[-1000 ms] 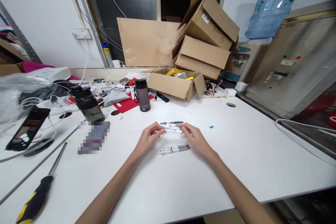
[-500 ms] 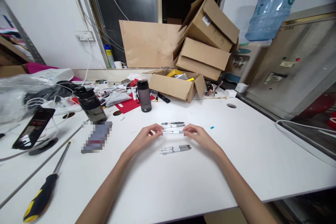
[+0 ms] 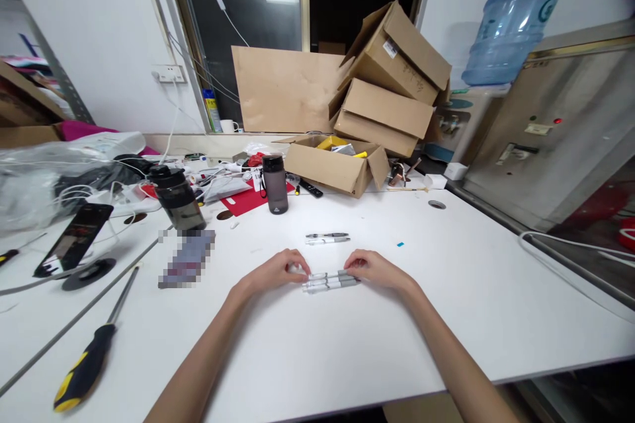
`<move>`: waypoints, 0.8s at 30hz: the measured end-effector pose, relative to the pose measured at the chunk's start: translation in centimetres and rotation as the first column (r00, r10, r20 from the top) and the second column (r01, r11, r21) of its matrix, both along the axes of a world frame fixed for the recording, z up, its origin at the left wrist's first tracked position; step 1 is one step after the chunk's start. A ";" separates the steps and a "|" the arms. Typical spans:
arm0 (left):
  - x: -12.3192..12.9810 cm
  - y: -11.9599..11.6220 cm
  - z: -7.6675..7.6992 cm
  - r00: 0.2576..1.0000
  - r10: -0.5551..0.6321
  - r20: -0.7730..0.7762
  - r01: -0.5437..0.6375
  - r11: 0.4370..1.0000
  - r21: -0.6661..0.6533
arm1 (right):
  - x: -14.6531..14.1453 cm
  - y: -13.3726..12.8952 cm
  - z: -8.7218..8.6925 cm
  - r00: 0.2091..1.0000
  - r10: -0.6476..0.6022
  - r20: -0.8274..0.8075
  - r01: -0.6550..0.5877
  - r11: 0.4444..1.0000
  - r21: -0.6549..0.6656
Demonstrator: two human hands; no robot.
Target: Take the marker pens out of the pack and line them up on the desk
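Now drawn back from the far pens (image 3: 327, 239) beyond the grip, the held pen (image 3: 325, 275) is pinched narrowly at its ends by left hand (image 3: 280, 268) and right hand (image 3: 376, 268), just beside the near pens (image 3: 331, 286) on the counter (image 3: 357, 350), apparently swelling that nearer group.

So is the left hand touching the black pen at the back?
Apart. The head view shows a strip of white tabletop between the left hand and the black pen.

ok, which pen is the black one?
The farthest pen, at the back of the far pair. It looks mostly black, while the pen in front of it and the near pens are mostly white and grey.
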State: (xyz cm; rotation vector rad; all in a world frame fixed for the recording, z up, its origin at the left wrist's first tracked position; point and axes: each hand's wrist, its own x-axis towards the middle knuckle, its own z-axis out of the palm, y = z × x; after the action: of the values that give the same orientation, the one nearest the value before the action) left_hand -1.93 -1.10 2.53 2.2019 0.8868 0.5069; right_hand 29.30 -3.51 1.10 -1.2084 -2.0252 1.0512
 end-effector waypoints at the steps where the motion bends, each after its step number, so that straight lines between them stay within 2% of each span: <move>1: 0.0 0.0 -0.1 1.000 -0.007 -0.001 0.007 1.000 -0.006 | 0.0 0.0 0.0 1.000 0.004 0.004 -0.004 1.000 0.003; 6: 0.3 -0.1 -0.1 1.000 0.020 -0.012 -0.020 0.999 -0.032 | -0.1 0.0 0.1 1.000 -0.021 -0.003 0.021 0.999 -0.026; 9: 0.7 -0.2 -0.3 0.989 0.142 0.048 -0.140 0.989 -0.035 | -0.1 0.3 -0.3 0.997 -0.066 -0.051 0.066 0.998 0.005; 11: 1.0 -0.1 -0.7 0.961 0.254 0.108 -0.250 0.967 -0.049 | -0.1 0.7 -1.0 0.987 -0.138 -0.081 0.143 0.988 0.051; 15: 1.5 0.2 -1.4 0.894 0.420 0.155 -0.385 0.898 -0.213 | -0.1 1.7 -2.9 0.946 -0.315 -0.084 0.324 0.934 0.150; 20: 2.2 0.5 -2.2 0.848 0.482 0.218 -0.379 0.841 -0.387 | -0.8 1.9 -4.2 0.929 -0.368 -0.036 0.367 0.906 0.210; 24: 2.9 0.5 -2.7 0.776 0.519 0.359 -0.294 0.800 -0.524 | -1.3 1.9 -4.3 0.930 -0.366 -0.038 0.366 0.909 0.200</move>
State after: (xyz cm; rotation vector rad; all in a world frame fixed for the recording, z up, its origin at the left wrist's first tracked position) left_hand 0.92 -0.64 -0.16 1.3560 1.0833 0.9280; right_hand 28.00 -1.63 -3.24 -1.4043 -1.7606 0.6443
